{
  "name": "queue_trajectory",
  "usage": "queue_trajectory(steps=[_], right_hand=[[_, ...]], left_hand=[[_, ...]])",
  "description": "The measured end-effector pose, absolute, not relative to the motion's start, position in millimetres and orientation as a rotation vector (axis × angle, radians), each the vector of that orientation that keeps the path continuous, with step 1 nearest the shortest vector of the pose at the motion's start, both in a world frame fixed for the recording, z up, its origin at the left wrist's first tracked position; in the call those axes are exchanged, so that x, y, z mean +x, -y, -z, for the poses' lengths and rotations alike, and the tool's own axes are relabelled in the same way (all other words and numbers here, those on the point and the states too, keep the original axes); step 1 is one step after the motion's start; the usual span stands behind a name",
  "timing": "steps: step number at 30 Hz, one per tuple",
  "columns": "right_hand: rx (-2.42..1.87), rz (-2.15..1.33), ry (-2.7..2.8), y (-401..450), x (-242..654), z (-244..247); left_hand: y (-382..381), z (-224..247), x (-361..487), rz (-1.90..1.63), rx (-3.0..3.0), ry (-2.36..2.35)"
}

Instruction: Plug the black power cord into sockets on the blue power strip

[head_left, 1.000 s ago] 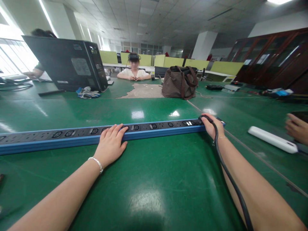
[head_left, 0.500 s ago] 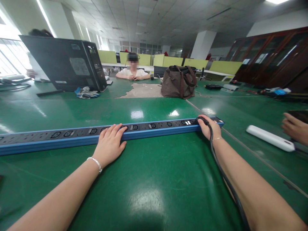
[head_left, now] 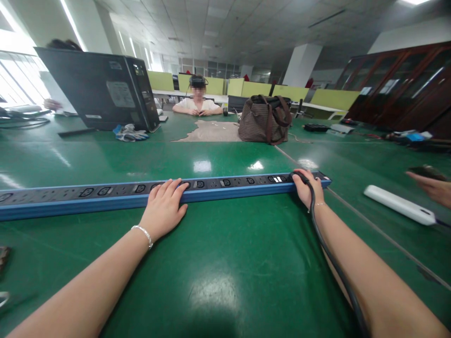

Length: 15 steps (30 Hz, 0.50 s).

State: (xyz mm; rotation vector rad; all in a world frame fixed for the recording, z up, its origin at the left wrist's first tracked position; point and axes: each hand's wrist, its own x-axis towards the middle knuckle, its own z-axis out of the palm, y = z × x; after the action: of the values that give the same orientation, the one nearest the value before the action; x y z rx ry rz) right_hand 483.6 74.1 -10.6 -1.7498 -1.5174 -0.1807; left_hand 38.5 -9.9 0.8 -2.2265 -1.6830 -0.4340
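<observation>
Power strip cut off at L edge, L hand atop, thumb apart, R hand clamped on part-hidden plug.

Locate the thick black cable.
In the head view's right half, the thick black cable runs from the right hand, at the blue-edged black socket strip, to the bottom edge.

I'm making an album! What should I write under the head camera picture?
Left hand on a long blue power strip, right hand holding a black plug near its right end.

bright windows left | grey panelled ceiling | yellow-green partitions behind | red-brown cabinets right
</observation>
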Motion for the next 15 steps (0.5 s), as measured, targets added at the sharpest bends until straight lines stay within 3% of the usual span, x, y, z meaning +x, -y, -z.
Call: queue_trajectory(steps=[15], right_hand=[[-1.853,0.165,1.423,-71.6,477.3,13.3]], left_hand=[[8.9,0.6,37.4,0.471,-2.241,1.681]])
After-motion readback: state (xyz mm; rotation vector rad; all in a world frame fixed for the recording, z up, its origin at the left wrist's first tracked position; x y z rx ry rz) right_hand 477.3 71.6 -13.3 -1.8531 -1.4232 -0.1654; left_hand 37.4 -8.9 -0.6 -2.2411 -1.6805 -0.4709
